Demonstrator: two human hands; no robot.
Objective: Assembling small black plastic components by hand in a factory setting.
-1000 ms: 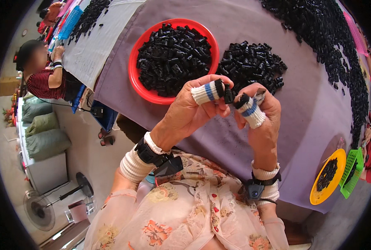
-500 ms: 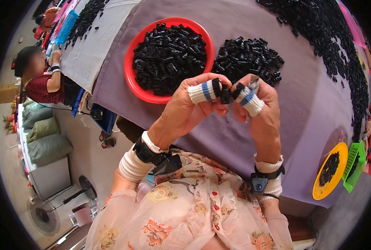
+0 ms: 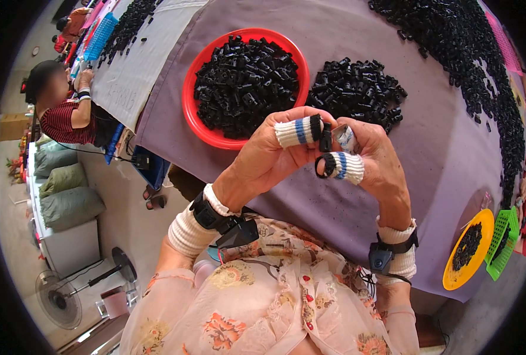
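Note:
My left hand [image 3: 263, 155] pinches a small black plastic part [image 3: 326, 139] between its fingertips, a knitted white-and-blue finger sleeve covering its thumb. Close on the right, my right hand [image 3: 380, 163] is closed round a small flat grey-and-white piece [image 3: 345, 139], whose kind I cannot make out. That hand's thumb also wears a striped sleeve and points toward the black part. Beyond my left hand stands a red basin [image 3: 187, 100] full of similar black parts. A loose pile of black parts [image 3: 357, 92] lies beside the basin, just past my fingertips.
Black parts [image 3: 476, 65] spread along the far right of the cloth-covered table [image 3: 263, 201]. A yellow plate [image 3: 450, 269] and green basket [image 3: 497, 266] sit at its right edge. A person [image 3: 68, 112] works at the left; a fan [image 3: 62, 299] stands on the floor.
My right hand has shifted slightly right and turned, its thumb now lower and apart from the black part. The grey-and-white piece shows more. My left hand keeps its pinch.

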